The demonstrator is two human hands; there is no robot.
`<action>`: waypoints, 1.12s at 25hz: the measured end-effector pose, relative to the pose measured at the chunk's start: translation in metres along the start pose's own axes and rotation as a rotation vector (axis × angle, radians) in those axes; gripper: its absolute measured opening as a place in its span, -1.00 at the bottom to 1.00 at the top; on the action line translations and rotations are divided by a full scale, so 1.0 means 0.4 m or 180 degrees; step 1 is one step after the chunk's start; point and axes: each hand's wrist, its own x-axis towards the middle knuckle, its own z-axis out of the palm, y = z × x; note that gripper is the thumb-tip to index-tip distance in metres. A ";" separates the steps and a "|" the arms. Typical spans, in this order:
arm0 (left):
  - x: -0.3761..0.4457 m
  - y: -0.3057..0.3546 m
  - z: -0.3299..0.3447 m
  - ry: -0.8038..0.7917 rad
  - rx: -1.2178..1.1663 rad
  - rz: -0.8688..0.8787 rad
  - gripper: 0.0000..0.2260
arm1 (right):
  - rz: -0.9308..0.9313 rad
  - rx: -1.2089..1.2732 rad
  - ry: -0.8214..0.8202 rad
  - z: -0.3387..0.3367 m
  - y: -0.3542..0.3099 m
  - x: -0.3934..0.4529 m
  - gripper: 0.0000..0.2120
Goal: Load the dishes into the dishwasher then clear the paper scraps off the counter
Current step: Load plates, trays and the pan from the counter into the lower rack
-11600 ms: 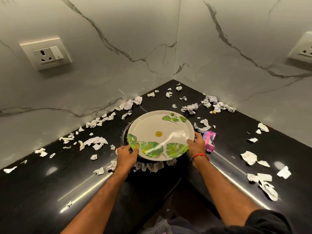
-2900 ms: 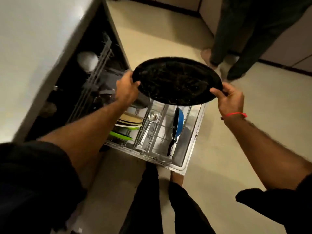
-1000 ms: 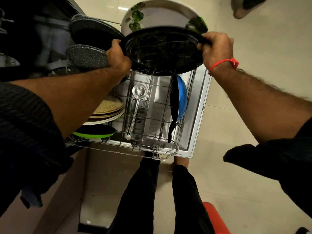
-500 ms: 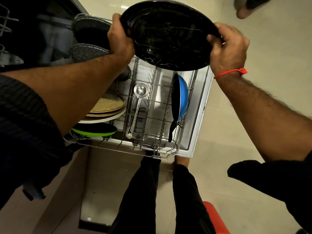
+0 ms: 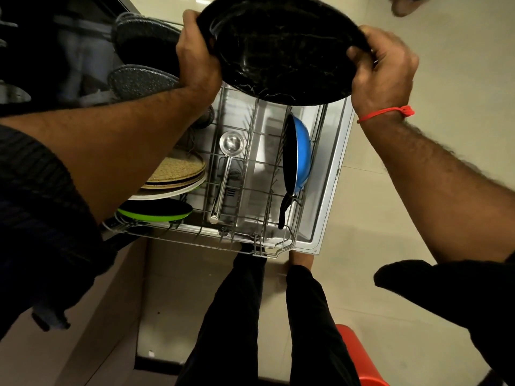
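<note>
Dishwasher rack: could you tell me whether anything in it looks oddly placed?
The long-handled steel ladle lies flat across the wire rack, not upright. The beige plates lie stacked rather than slotted.

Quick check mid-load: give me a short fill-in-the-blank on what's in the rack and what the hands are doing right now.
1. Both hands, left hand and right hand, hold a large ____ plate above the dishwasher rack.
2. The frying pan standing on edge in the rack has a ____ outside.
3. The steel ladle lies in the rack to the ____ of the frying pan.
4. The right wrist wears a ____ thread.

Missing words: black; blue; left; red
</note>
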 end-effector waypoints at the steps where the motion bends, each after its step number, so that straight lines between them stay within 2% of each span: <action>1: 0.001 0.001 0.000 -0.0241 0.0151 -0.0151 -0.69 | 0.0279 0.0048 -0.0206 0.010 0.005 0.004 -0.69; 3: -0.002 -0.001 0.006 -0.0560 0.0361 -0.0608 -0.63 | 0.0840 0.0055 -0.0666 0.038 0.015 0.003 -0.67; 5: -0.010 -0.014 0.007 -0.0645 0.0264 -0.0949 -0.52 | 0.1031 -0.0020 -0.1056 0.061 0.022 -0.014 -0.67; 8: -0.051 -0.031 -0.002 -0.0837 0.0097 -0.0749 -0.27 | 0.1032 -0.0062 -0.1190 0.066 0.007 -0.031 -0.69; 10: -0.075 -0.040 -0.010 -0.0751 0.0066 -0.0555 -0.21 | 0.1004 -0.0092 -0.1133 0.066 0.000 -0.040 -0.67; 17: -0.184 -0.038 -0.053 -0.0210 -0.0137 -0.0441 -0.26 | 0.0657 -0.0110 -0.0989 0.039 -0.017 -0.071 -0.47; 20: -0.291 -0.028 -0.106 0.0051 -0.0247 -0.0211 -0.32 | 0.0525 -0.0116 -0.0923 0.013 -0.053 -0.103 -0.39; 24: -0.462 -0.005 -0.211 0.0039 -0.0554 -0.0238 -0.37 | 0.0367 0.0114 -0.1278 -0.043 -0.145 -0.182 -0.46; 28: -0.665 0.077 -0.386 0.0450 -0.0587 -0.0501 -0.43 | -0.0110 0.0441 -0.1744 -0.130 -0.332 -0.299 -0.53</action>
